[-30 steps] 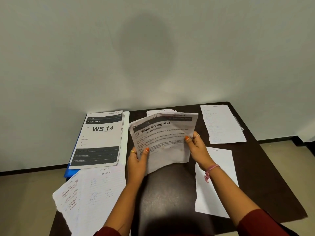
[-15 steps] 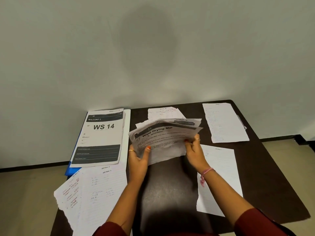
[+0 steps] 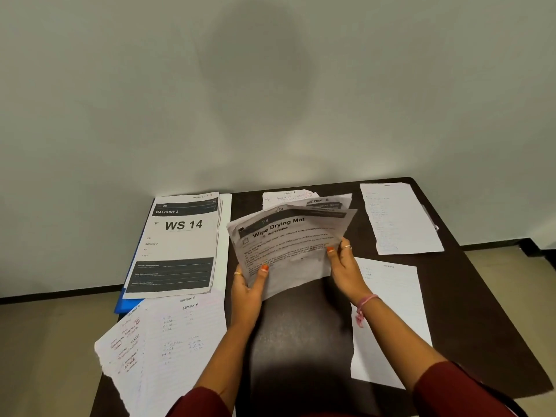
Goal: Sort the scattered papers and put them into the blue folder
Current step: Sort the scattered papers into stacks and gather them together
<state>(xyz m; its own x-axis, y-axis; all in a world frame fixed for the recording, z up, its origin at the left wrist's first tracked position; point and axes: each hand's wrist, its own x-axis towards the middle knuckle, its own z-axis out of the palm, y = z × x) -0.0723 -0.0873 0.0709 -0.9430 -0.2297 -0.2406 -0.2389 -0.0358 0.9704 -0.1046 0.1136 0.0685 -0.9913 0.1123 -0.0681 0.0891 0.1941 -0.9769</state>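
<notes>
Both hands, left hand (image 3: 248, 291) and right hand (image 3: 346, 270), pinch a printed sheaf (image 3: 288, 245) in their fingers, just beside the blue folder (image 3: 128, 302). Gathering is likely underway; next, square its edges and lay it on the folder's stack (image 3: 180, 245).

You have a dark brown surface (image 3: 487, 296) pushed up to a plain pale wall (image 3: 270, 85) on its far side, with beige floor (image 3: 45, 356) and a black skirting strip (image 3: 57, 294) to the left.
</notes>
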